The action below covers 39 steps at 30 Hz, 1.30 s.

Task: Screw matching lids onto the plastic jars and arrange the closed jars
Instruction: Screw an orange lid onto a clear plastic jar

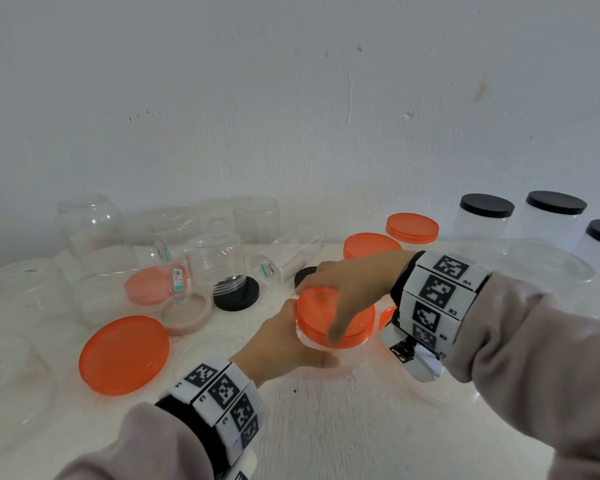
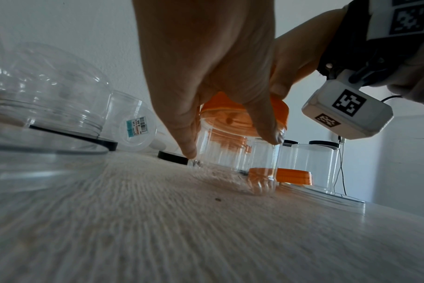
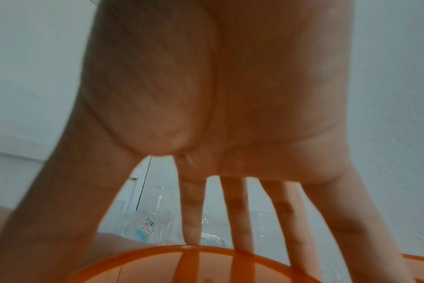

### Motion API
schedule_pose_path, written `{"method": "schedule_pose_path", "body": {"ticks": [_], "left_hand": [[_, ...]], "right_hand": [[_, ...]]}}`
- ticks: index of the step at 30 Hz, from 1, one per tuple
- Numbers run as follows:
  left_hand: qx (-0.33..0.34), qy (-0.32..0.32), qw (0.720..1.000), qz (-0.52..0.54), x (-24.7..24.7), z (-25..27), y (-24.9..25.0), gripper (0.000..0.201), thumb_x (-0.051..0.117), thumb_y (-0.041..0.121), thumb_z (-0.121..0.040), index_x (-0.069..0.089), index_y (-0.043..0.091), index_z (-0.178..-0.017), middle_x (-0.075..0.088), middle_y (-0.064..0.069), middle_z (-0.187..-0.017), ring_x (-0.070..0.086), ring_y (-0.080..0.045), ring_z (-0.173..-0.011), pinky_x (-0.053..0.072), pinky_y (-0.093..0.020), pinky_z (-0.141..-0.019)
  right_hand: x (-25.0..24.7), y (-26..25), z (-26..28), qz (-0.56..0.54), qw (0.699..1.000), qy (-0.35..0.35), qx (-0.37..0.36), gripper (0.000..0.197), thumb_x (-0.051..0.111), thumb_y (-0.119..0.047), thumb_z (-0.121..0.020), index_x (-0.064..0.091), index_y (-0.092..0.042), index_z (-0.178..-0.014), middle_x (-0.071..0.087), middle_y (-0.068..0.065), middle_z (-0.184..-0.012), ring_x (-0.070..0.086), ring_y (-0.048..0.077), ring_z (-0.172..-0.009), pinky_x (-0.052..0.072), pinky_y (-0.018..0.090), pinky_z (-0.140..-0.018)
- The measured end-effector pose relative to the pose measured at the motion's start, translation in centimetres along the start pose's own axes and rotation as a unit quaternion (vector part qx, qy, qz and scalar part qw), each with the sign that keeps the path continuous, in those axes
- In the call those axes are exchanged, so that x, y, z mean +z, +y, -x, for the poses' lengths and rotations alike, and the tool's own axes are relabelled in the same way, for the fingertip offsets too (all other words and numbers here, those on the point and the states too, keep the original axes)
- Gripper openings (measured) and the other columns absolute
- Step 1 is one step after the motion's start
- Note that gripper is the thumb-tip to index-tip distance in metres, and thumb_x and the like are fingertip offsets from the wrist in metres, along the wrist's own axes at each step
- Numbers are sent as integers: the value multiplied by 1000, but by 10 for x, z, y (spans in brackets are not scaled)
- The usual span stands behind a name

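A small clear plastic jar (image 2: 230, 159) stands upright on the white table (image 1: 326, 427), just right of centre. My left hand (image 1: 288, 341) grips its side, thumb toward me, fingers curled round the far side. An orange lid (image 1: 314, 317) sits on the jar's mouth. My right hand (image 1: 342, 291) comes down from above, its thumb and spread fingertips gripping the lid's rim. In the right wrist view the right hand (image 3: 230, 134) arches over the orange lid (image 3: 206, 264). In the left wrist view the left hand (image 2: 206, 76) hides part of the orange lid (image 2: 230, 114).
Two orange-lidded jars (image 1: 412, 228) stand behind the hands, and three black-lidded jars (image 1: 487, 206) at the back right. A large loose orange lid (image 1: 123, 355), a beige lid (image 1: 186, 315) and a black lid (image 1: 236, 294) lie at left. Several open clear jars (image 1: 90, 223) crowd the back left.
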State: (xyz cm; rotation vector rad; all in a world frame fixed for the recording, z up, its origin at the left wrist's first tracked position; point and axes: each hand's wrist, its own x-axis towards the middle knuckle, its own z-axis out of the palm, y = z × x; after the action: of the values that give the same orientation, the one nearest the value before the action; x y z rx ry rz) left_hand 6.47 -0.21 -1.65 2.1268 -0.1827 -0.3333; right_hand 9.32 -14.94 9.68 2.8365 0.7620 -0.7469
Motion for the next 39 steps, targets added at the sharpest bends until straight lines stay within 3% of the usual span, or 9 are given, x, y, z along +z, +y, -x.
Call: {"method": "schedule_pose_path", "body": {"ticks": [3, 7, 14, 17, 21, 28, 33, 37, 39], "left_hand": [[-1, -1, 1000, 1, 0, 0, 0, 101, 89, 35, -61, 27, 25, -141, 51, 10, -127, 48, -12, -116, 40, -27, -95], [-2, -1, 1000, -1, -1, 0, 1, 99, 89, 36, -61, 29, 26, -140, 53, 12, -122, 50, -11, -113, 40, -26, -92], [-2, 6, 1000, -4, 0, 1, 2, 104, 89, 35, -61, 26, 25, -142, 50, 8, -132, 47, -13, -121, 41, -32, -103], [-2, 5, 1000, -2, 0, 1, 1, 102, 89, 35, -60, 28, 25, -141, 51, 10, -129, 49, -12, -119, 42, -31, -101], [0, 2, 1000, 3, 0, 1, 0, 100, 89, 35, -60, 29, 27, -140, 53, 15, -117, 51, -9, -110, 42, -24, -89], [-3, 5, 1000, -1, 0, 0, 1, 104, 90, 36, -59, 28, 26, -142, 51, 9, -129, 48, -12, -119, 42, -32, -101], [-2, 5, 1000, -3, 0, 0, 1, 103, 89, 35, -59, 28, 25, -141, 52, 10, -127, 50, -12, -117, 43, -32, -100], [3, 4, 1000, -4, 0, 0, 0, 101, 89, 37, -60, 30, 27, -140, 54, 12, -121, 51, -11, -112, 41, -25, -89], [4, 5, 1000, -2, 0, 0, -1, 100, 89, 37, -60, 30, 27, -140, 54, 12, -121, 51, -10, -112, 41, -25, -90]], "right_hand": [[5, 0, -4, 13, 1000, 16, 23, 89, 63, -70, -74, 24, -39, -148, 32, -6, -145, 44, 21, -122, 37, 34, -85], [8, -4, -5, 10, 998, 27, 62, 93, 52, -81, -73, 24, -33, -148, 35, -1, -142, 44, 10, -65, 38, 27, -58], [0, 0, 1, -2, 999, -33, 10, 95, 76, -56, -71, 16, -53, -145, 22, -12, -150, 34, 25, -135, 39, 45, -102], [1, 2, -1, 6, 1000, -17, 19, 90, 70, -66, -71, 19, -51, -144, 28, -10, -146, 41, 23, -128, 40, 39, -93], [9, -4, -5, 5, 998, 16, 68, 95, 53, -83, -69, 22, -40, -147, 36, -1, -140, 51, 14, -70, 40, 30, -64], [4, 1, 1, 0, 1000, -16, 22, 104, 72, -65, -69, 9, -46, -150, 21, -8, -153, 34, 25, -136, 36, 43, -104], [7, 4, -3, -15, 1000, 9, 18, 94, 69, -68, -70, 22, -43, -147, 31, -8, -144, 40, 21, -128, 40, 40, -97], [15, -2, -6, -4, 998, 42, 56, 98, 52, -84, -68, 23, -34, -148, 36, -2, -140, 50, 12, -75, 40, 33, -71], [15, -2, -6, 3, 997, 33, 62, 102, 51, -86, -68, 18, -34, -149, 34, -1, -143, 54, 14, -81, 42, 34, -75]]}}
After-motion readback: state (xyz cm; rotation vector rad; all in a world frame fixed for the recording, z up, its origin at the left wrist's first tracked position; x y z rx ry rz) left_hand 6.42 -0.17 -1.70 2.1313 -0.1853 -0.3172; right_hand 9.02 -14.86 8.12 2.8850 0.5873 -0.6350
